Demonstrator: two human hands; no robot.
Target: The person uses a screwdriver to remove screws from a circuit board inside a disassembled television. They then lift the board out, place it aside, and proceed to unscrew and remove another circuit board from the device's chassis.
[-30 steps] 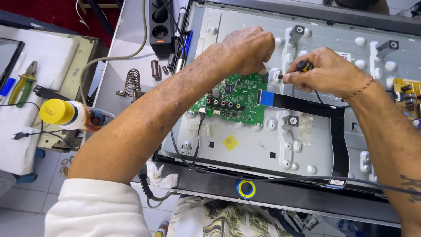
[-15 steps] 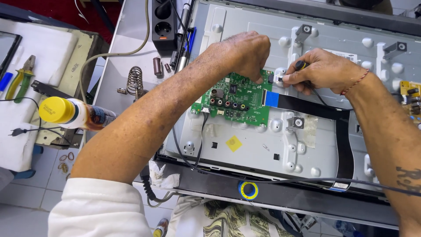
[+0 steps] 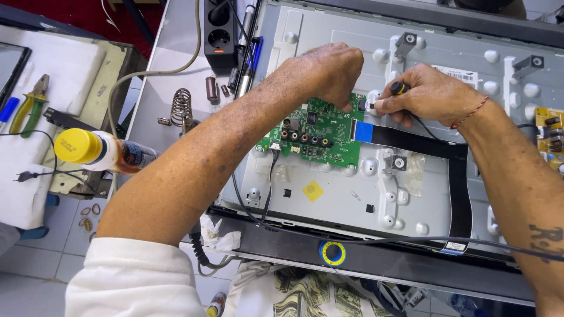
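At the far left, green-handled pliers (image 3: 29,104) are lying on a white pad, and a yellow-capped bottle (image 3: 100,151) is lying on its side just right of them. Beyond it a coiled metal spring stand (image 3: 181,108) is standing on the grey tabletop (image 3: 170,53), with a black power strip (image 3: 218,26) sitting above it near the panel's left edge.

The left hand (image 3: 323,73) is reaching across from the lower left, curled closed with its knuckles up over the top right corner of the green circuit board (image 3: 314,135); what its fingertips are pinching is hidden. The board is sitting on the metal back panel (image 3: 329,194), below and slightly left of both hands.

Just to the right, the right hand (image 3: 432,97) is closing around a screwdriver (image 3: 395,91) with a yellow and black handle, its tip pointing left toward the board's upper right corner. The two hands are nearly touching there.

A black flat ribbon cable (image 3: 435,149) is running from the board's right edge, under the right wrist, then down the panel. Bare metal is lying open below the board, bounded by the dark front frame (image 3: 382,258).
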